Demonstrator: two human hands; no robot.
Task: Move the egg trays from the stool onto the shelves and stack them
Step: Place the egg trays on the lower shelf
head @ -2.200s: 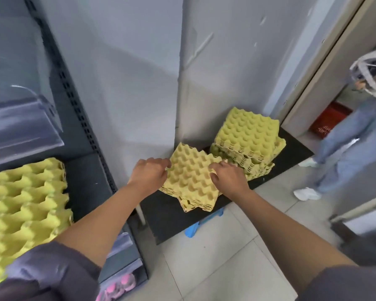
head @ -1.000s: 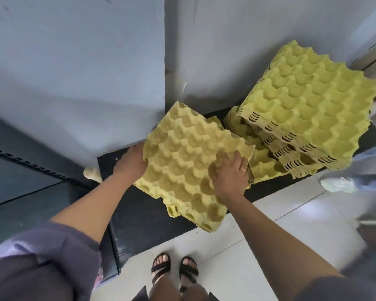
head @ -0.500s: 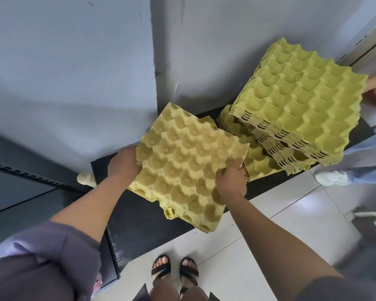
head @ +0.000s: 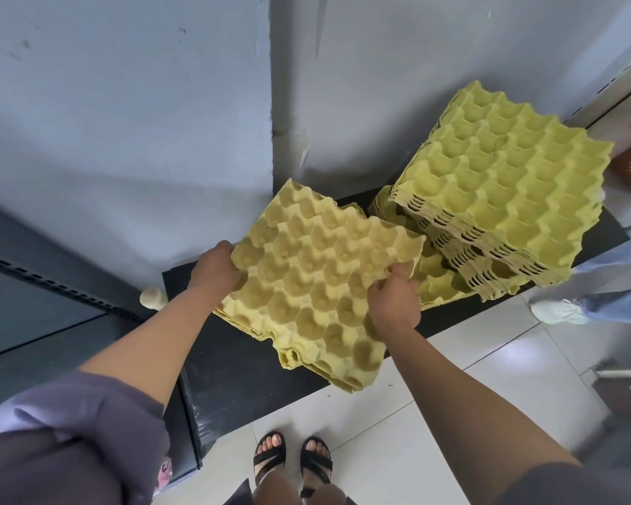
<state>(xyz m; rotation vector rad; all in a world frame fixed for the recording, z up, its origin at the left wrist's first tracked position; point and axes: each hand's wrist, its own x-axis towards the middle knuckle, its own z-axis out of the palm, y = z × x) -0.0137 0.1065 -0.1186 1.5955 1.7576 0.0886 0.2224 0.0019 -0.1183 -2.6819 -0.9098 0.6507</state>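
Held egg trays (head: 321, 286), a thin nested bundle, cups up, sat between both hands over the left half of the stool (head: 234, 377). The bundle was turned diagonal: one corner toward the wall, the opposite corner overhanging the stool's front edge toward the person. Left hand (head: 215, 271) gripped the left-side edge, fingers curled under it. Right hand (head: 392, 304) pinched the right-side edge, thumb on top and fingers under. Could not tell whether the bundle's underside was fully off the stool. The remaining stack (head: 503, 202) stood on the right half, its upper trays skewed over the lower ones, just beside the held bundle's right corner and possibly touching it. The trays are close to square, so no long axis matters; direction does. The dark shelf unit (head: 33, 315) lay to the left, past the stool's left edge, on the left hand's side. Judgement: the carry goes leftward with the left hand leading, and the bundle needs height first to clear the neighbouring stack. A second person's shoe (head: 558, 311) stood off the stool's right end.
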